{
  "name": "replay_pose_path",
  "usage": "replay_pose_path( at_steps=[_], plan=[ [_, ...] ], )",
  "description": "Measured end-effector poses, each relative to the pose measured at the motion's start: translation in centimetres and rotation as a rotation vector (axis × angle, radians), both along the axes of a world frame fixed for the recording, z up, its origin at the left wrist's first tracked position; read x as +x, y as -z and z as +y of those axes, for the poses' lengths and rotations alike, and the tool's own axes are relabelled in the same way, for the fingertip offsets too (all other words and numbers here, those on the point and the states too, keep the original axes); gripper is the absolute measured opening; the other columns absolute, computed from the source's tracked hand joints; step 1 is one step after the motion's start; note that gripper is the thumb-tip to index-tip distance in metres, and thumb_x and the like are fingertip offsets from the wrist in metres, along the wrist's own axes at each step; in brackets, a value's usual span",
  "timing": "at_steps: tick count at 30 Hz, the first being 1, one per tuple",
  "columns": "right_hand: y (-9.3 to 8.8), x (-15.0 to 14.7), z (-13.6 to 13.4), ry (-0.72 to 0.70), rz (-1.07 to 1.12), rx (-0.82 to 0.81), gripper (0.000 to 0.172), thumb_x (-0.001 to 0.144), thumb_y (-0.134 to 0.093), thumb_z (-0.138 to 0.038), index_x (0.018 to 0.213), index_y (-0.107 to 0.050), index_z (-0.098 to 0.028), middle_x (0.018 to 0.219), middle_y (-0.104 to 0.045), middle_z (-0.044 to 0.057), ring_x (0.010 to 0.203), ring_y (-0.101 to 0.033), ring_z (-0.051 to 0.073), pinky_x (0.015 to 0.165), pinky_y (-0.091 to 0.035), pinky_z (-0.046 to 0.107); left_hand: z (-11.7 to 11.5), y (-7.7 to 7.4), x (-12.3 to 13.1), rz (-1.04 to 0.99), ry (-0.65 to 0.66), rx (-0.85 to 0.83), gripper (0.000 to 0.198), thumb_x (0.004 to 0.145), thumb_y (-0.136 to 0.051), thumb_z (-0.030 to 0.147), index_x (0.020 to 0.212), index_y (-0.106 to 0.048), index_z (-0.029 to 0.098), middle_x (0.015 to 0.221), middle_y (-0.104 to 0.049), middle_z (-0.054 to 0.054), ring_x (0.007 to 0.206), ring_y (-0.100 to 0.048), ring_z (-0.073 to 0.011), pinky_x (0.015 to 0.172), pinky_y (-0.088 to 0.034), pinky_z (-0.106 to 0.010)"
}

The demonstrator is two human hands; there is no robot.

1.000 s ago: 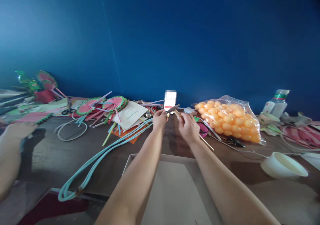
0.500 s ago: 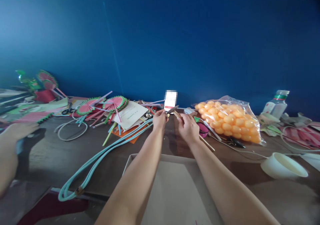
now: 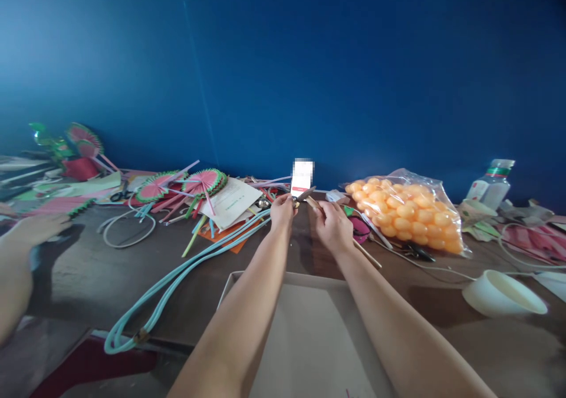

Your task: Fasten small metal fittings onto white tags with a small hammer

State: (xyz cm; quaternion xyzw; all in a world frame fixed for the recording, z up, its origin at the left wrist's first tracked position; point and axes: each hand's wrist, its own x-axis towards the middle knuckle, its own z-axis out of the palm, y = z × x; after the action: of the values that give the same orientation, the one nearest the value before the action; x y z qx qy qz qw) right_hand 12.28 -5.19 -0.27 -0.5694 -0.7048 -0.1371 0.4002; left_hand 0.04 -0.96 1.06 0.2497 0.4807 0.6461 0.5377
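Observation:
My left hand [image 3: 282, 210] is closed around one end of a looped bundle of light blue cords [image 3: 177, 275], which trails left and hangs over the table's front edge. A dark blade-like piece [image 3: 305, 194] sticks out beside its fingertips, too small to identify. My right hand [image 3: 333, 226] is wrapped round a thin wooden stick [image 3: 368, 253], whose front end points toward my left fingers. Just beyond both hands stands a phone [image 3: 301, 180] with a lit screen, against the blue wall.
A bag of orange balls [image 3: 404, 212] lies to the right, with a bottle [image 3: 490, 183] and a white cup [image 3: 504, 293] farther right. Paper fans [image 3: 206, 184] and papers lie left. An open box [image 3: 309, 327] is below my forearms. Another person's hand [image 3: 39, 230] is at far left.
My hands have barely moved. The other person's hand at far left has shifted slightly.

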Motion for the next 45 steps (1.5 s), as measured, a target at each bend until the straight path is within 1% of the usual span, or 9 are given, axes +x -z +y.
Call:
replay_pose_path(
  at_steps=[6,13,18,25,29,34,38,45],
  plan=[
    [0.06,0.02,0.01,-0.003,0.013,0.027,0.025,0.09,-0.042,-0.03,0.104,-0.059,-0.019,0.098,-0.063,0.007,0.091,-0.057,0.019,0.066,-0.04,0.027,0.0,-0.11,0.06,-0.022,0.005,0.01,0.015,0.076,-0.056,0.018,0.088,-0.064,0.013,0.065,-0.059,-0.002,0.054,-0.055,-0.0089,0.059,-0.047,-0.024],
    [0.01,0.01,-0.04,-0.006,0.016,0.022,0.025,0.091,-0.042,-0.03,0.105,-0.059,-0.019,0.1,-0.064,0.007,0.092,-0.057,0.019,0.068,-0.041,0.027,0.03,-0.08,0.01,-0.017,0.004,-0.001,0.016,0.075,-0.059,0.019,0.089,-0.064,0.014,0.068,-0.06,-0.002,0.057,-0.057,-0.0098,0.061,-0.048,-0.025],
    [-0.02,0.02,-0.05,-0.007,0.009,-0.002,0.025,0.09,-0.042,-0.03,0.104,-0.06,-0.019,0.098,-0.064,0.007,0.091,-0.057,0.02,0.066,-0.041,0.026,0.08,-0.06,0.1,-0.019,0.0,-0.011,0.015,0.074,-0.059,0.019,0.088,-0.065,0.014,0.065,-0.059,-0.001,0.055,-0.056,-0.0091,0.061,-0.048,-0.024],
    [-0.15,-0.04,-0.11,-0.012,0.005,-0.004,0.024,0.09,-0.042,-0.03,0.103,-0.06,-0.019,0.097,-0.064,0.007,0.091,-0.058,0.019,0.067,-0.041,0.026,0.18,0.11,0.08,-0.018,-0.006,-0.009,0.016,0.073,-0.062,0.02,0.087,-0.064,0.014,0.068,-0.06,-0.002,0.056,-0.056,-0.0091,0.06,-0.048,-0.024],
    [-0.14,0.0,-0.12,-0.004,0.017,0.015,0.025,0.091,-0.042,-0.03,0.105,-0.059,-0.019,0.099,-0.064,0.007,0.092,-0.057,0.02,0.068,-0.041,0.027,0.26,0.17,0.05,-0.018,-0.005,-0.007,0.016,0.074,-0.059,0.019,0.088,-0.064,0.014,0.069,-0.06,-0.003,0.057,-0.056,-0.0093,0.06,-0.048,-0.025],
    [-0.03,0.07,-0.11,-0.013,0.003,-0.013,0.023,0.09,-0.042,-0.03,0.102,-0.06,-0.02,0.097,-0.063,0.007,0.09,-0.057,0.019,0.065,-0.041,0.027,0.24,0.1,0.12,-0.015,-0.006,-0.021,0.014,0.074,-0.058,0.018,0.087,-0.064,0.014,0.068,-0.059,-0.002,0.055,-0.056,-0.0084,0.059,-0.048,-0.023],
    [0.02,0.07,-0.09,-0.01,0.009,0.013,0.023,0.09,-0.042,-0.03,0.103,-0.059,-0.02,0.098,-0.063,0.007,0.091,-0.057,0.019,0.066,-0.041,0.027,0.11,-0.01,0.13,-0.018,-0.003,-0.012,0.014,0.074,-0.059,0.019,0.087,-0.063,0.014,0.066,-0.059,-0.002,0.055,-0.056,-0.0087,0.058,-0.047,-0.022],
    [-0.02,-0.02,-0.09,-0.01,0.012,0.002,0.024,0.09,-0.042,-0.03,0.103,-0.059,-0.02,0.096,-0.063,0.007,0.091,-0.057,0.019,0.067,-0.041,0.027,0.02,-0.1,0.12,-0.023,0.0,-0.013,0.013,0.073,-0.06,0.019,0.085,-0.063,0.015,0.066,-0.059,-0.001,0.055,-0.055,-0.0078,0.058,-0.047,-0.021]
  ],
)
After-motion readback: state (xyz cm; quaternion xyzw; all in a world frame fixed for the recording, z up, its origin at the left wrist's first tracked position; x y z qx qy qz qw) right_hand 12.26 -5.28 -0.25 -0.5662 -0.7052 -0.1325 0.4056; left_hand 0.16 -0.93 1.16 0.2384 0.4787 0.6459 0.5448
